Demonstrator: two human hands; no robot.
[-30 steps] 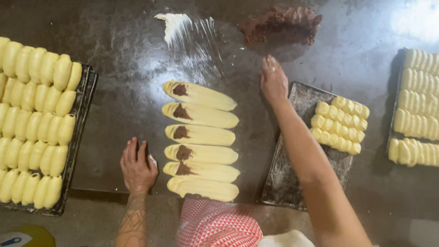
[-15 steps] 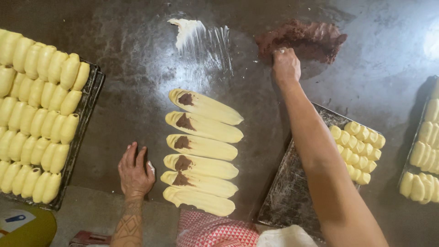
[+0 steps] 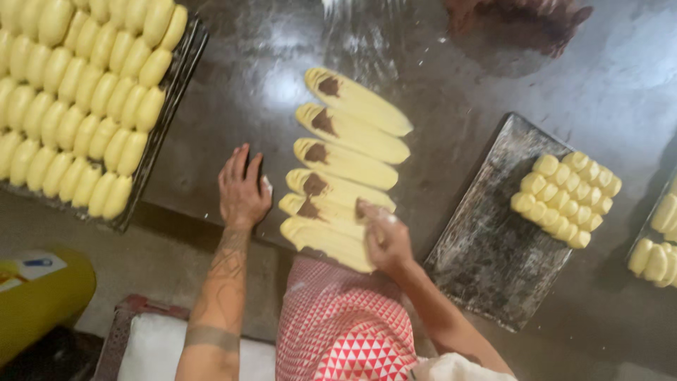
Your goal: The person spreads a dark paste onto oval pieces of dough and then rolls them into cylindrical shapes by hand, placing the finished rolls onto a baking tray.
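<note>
Several flattened yellow dough strips (image 3: 356,134) lie side by side on the dark worktop, most with a dab of brown filling (image 3: 314,185) at the left end. My left hand (image 3: 242,189) rests flat on the worktop just left of the strips, fingers spread, holding nothing. My right hand (image 3: 384,238) hovers over the two nearest strips (image 3: 321,240), fingers pinched together with something dark at the fingertips; what it holds is too small to tell. A mound of brown filling (image 3: 518,21) sits at the far top of the worktop.
A dark tray (image 3: 173,92) packed with rolled yellow dough pieces sits at left. A second dark tray (image 3: 486,247) at right holds a cluster of rolls (image 3: 564,197). More rolls (image 3: 659,240) show at the right edge. A yellow container (image 3: 35,296) stands lower left.
My right hand came back from the brown filling mound at the far side to the nearest dough strips. My left hand stayed put. The camera tilted toward the near edge.
</note>
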